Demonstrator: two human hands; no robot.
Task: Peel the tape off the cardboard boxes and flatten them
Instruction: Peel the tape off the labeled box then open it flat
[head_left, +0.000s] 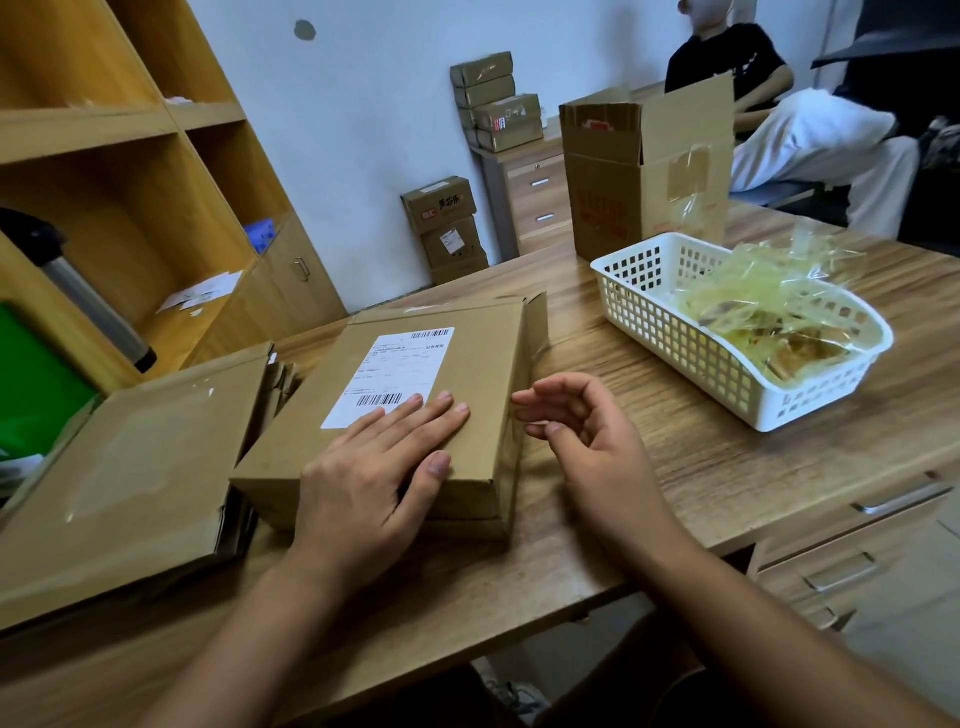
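item 1, far left: flat stack (135, 467) of cardboard on the table (649, 478). thin, stiff, light sheets, already flattened by the look of them.

item 2, centre: box (483, 353), closed and shallow, lying just right of the stack, label (387, 376) on top. i judge it light and likely empty, with stiff but crushable walls and a dry surface that is not slippery. i cannot make out a tape seam on top. the raised flap at its far right corner looks the best place to take hold.

item 3: my left hand (374, 467), flat on the box top, fingers straight and close together, pressing down.

item 4: my right hand (576, 431), just beside the box's right wall, fingers loosely curled, holding nothing.

item 5, back: tall box (605, 192), open.

item 6, right: basket (644, 312) of peeled tape (769, 301), limp and probably clingy.
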